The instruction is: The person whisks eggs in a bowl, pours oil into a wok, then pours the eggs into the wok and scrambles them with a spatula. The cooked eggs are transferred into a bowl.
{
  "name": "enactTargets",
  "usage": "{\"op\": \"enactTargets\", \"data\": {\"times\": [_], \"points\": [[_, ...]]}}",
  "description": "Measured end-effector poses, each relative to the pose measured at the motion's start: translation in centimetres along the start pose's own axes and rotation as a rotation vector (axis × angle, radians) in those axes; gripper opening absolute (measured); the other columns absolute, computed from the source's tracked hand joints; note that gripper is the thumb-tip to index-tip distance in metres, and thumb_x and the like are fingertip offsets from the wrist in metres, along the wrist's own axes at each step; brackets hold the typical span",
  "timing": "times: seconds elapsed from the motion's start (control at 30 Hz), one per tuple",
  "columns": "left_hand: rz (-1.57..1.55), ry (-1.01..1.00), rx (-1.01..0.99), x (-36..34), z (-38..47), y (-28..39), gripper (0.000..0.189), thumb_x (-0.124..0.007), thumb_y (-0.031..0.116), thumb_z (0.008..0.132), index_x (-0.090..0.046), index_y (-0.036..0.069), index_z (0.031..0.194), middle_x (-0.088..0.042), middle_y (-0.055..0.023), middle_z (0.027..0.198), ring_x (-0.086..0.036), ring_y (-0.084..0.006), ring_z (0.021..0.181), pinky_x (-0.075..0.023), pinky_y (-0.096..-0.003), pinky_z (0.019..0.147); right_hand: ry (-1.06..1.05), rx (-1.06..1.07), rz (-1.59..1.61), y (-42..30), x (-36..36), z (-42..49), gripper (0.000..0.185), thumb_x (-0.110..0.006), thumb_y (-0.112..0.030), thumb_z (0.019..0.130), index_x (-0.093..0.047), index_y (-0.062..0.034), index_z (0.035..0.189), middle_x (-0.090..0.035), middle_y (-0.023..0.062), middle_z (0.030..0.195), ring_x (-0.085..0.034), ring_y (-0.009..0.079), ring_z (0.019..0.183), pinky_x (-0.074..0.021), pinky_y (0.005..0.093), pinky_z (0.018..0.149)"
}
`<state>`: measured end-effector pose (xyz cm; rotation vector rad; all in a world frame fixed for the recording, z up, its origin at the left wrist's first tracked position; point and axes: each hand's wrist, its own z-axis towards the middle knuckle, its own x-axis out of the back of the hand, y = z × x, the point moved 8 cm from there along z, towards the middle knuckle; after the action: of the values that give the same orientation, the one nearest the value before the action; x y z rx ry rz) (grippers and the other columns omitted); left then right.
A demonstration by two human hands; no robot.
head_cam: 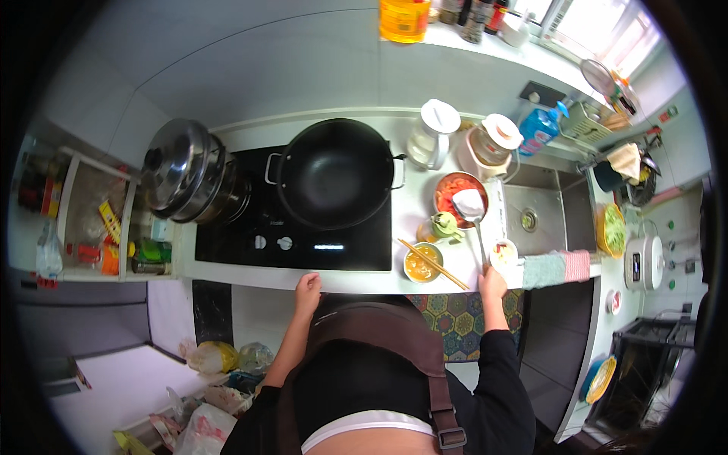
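Note:
My right hand grips the handle of a metal ladle or spatula, whose head rests over a metal bowl of cut tomatoes. My left hand, loosely curled and holding nothing visible, is at the counter's front edge by the induction cooktop. On the cooktop sits a black wok with nothing visible inside. Between cooktop and sink, a bowl of beaten egg has wooden chopsticks across it. A green-topped oil pot stands behind it, and a small white bowl is beside my right hand.
Stacked steel pots stand left of the wok. A lidded pitcher and a kettle stand behind the tomatoes. The sink is at the right, with cloths over its front edge and a yellow basket of greens beyond.

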<state>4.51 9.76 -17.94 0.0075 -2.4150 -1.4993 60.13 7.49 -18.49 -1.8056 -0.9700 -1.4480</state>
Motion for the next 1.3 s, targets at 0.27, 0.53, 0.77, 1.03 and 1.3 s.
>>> {"op": "enactTargets", "data": {"times": [0.27,0.53,0.77,1.03,1.3], "points": [[-0.057,0.032,-0.005,-0.2,-0.4,-0.5,0.020,-0.057,0.017,0.087,-0.058,0.003,0.101,-0.060,-0.0034,0.082,-0.056,-0.0093,0.069,-0.0453,-0.0227,0.056,0.067,-0.027,0.024,0.4,1.0,-0.9,0.034,-0.067,-0.038,0.072,-0.060,-0.0060,0.081,-0.064,0.0141,0.078,-0.063,0.0337,0.074,-0.0491,0.0448,0.066],[-0.069,0.039,0.004,-0.8,-0.2,-1.3,0.019,-0.058,0.017,0.086,-0.059,0.003,0.099,-0.060,-0.0032,0.079,-0.055,-0.0093,0.068,-0.0449,-0.0221,0.056,0.105,-0.002,0.026,0.4,1.1,-1.1,0.035,-0.068,-0.040,0.071,-0.061,-0.0067,0.081,-0.064,0.0132,0.078,-0.063,0.0327,0.072,-0.0492,0.0436,0.065],[-0.021,0.009,0.002,-1.2,0.1,-0.7,0.019,-0.057,0.017,0.086,-0.059,0.003,0.099,-0.060,-0.0028,0.078,-0.055,-0.0092,0.067,-0.0445,-0.0224,0.055,0.266,0.033,0.052,-1.6,5.4,-2.7,0.033,-0.067,-0.036,0.074,-0.058,-0.0072,0.086,-0.062,0.0116,0.083,-0.062,0.0314,0.074,-0.0499,0.0426,0.063],[-0.021,-0.035,0.037,-2.2,0.3,-0.8,0.021,-0.057,0.019,0.087,-0.059,0.004,0.101,-0.060,-0.0032,0.081,-0.056,-0.0097,0.070,-0.0446,-0.0227,0.056,0.403,0.484,0.619,-12.2,12.4,-1.6,0.034,-0.065,-0.018,0.072,-0.055,-0.0034,0.101,-0.057,0.0156,0.099,-0.050,0.0287,0.104,-0.0435,0.0354,0.086],[-0.088,0.026,0.056,0.7,-0.4,-1.8,0.021,-0.056,0.020,0.088,-0.058,0.004,0.101,-0.060,-0.0022,0.081,-0.056,-0.0091,0.071,-0.0439,-0.0218,0.055,-0.381,0.337,0.955,-15.1,6.0,4.0,0.021,-0.063,-0.011,0.072,-0.060,-0.0018,0.090,-0.062,0.0045,0.078,-0.055,0.0106,0.067,-0.0437,0.0259,0.062]]}}
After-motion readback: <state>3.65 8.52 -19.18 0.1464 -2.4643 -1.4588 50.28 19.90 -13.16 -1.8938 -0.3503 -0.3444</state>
